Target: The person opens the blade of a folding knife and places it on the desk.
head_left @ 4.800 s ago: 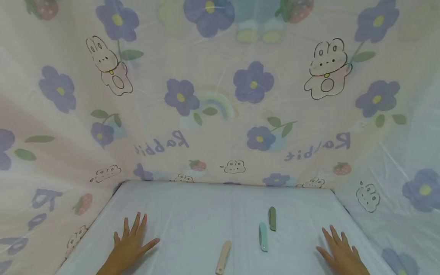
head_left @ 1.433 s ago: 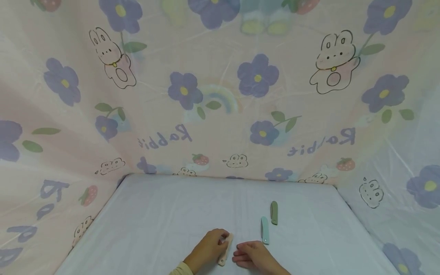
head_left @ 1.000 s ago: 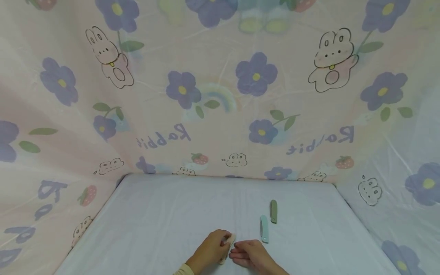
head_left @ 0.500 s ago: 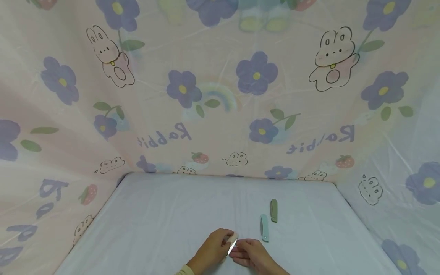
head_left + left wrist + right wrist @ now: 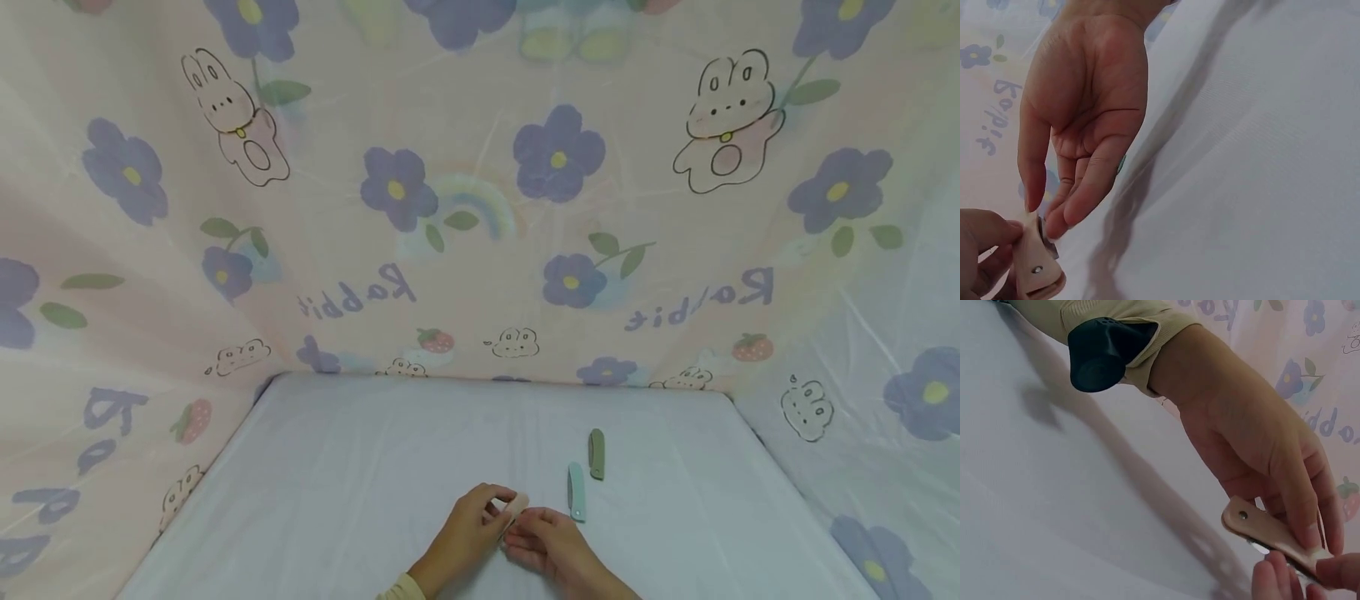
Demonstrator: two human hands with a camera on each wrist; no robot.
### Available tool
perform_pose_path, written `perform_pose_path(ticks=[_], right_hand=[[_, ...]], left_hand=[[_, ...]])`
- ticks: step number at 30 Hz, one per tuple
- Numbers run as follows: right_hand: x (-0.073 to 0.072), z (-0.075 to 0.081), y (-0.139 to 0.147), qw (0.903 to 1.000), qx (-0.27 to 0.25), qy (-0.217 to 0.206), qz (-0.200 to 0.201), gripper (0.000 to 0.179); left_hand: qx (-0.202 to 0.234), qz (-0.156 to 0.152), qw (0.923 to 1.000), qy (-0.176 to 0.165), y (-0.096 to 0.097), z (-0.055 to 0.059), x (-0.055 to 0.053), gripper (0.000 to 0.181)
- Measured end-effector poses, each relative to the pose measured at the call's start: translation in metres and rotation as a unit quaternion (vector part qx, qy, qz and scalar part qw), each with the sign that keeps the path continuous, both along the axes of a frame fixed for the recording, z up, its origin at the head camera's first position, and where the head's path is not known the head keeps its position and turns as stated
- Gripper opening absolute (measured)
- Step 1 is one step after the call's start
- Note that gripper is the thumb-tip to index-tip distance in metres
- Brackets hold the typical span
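My left hand (image 5: 467, 533) grips a beige folding knife (image 5: 517, 505) by its handle, low over the white tabletop. From the other side the fingers of my right hand (image 5: 558, 546) pinch at the knife's edge, where the blade sits. In the left wrist view a strip of metal blade (image 5: 1052, 249) shows beside the beige handle (image 5: 1034, 256), near its rivet. The right wrist view has the handle (image 5: 1272, 532) slanting between both hands, its blade side facing the right fingertips (image 5: 1266, 578). Most of the blade is hidden by handle and fingers.
A mint-green folding knife (image 5: 576, 493) lies folded just beyond the right hand. Behind it rests an olive-green one (image 5: 596, 454). Printed fabric walls (image 5: 465, 250) enclose the white tabletop (image 5: 360, 450) at the back and both sides.
Both hands, earlier flat and spread apart on the table, have come together at the beige knife. It has been taken hold of, raised and turned; its blade flashed half a second ago.
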State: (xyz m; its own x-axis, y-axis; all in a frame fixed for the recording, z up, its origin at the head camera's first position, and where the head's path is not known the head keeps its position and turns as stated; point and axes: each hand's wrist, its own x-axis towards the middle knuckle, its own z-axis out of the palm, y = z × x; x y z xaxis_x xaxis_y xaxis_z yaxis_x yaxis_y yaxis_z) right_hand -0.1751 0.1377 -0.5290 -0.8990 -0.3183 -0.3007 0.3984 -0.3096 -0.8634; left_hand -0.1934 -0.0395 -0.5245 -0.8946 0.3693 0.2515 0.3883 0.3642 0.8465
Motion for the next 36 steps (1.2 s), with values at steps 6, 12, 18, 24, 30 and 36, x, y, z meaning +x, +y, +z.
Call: perform_pose_path(ticks=[6,12,18,24,30,36], right_hand=[[-0.004,0.004,0.004,0.9999,0.001,0.013,-0.007,0.024],[-0.009,0.011,0.009,0.9981,0.044,0.042,0.005,0.028],[-0.011,0.019,0.011,0.9969,0.058,0.053,0.007,0.034],[-0.012,0.027,0.011,0.9955,0.064,0.069,0.006,0.033],[-0.015,0.032,0.011,0.9932,0.079,0.085,0.003,0.035],[-0.017,0.032,0.011,0.9906,0.102,0.091,0.014,0.036]], left_hand=[[0.017,0.013,0.9997,-0.010,0.000,0.006,-0.002,0.023],[0.070,0.008,0.9920,-0.105,0.002,0.013,-0.006,0.029],[0.151,-0.014,0.9712,-0.184,0.004,0.022,-0.007,0.035],[0.214,-0.025,0.9522,-0.216,0.005,0.027,-0.009,0.038],[0.256,-0.017,0.9334,-0.251,0.007,0.028,-0.010,0.039],[0.278,-0.009,0.9182,-0.282,0.005,0.026,-0.007,0.037]])
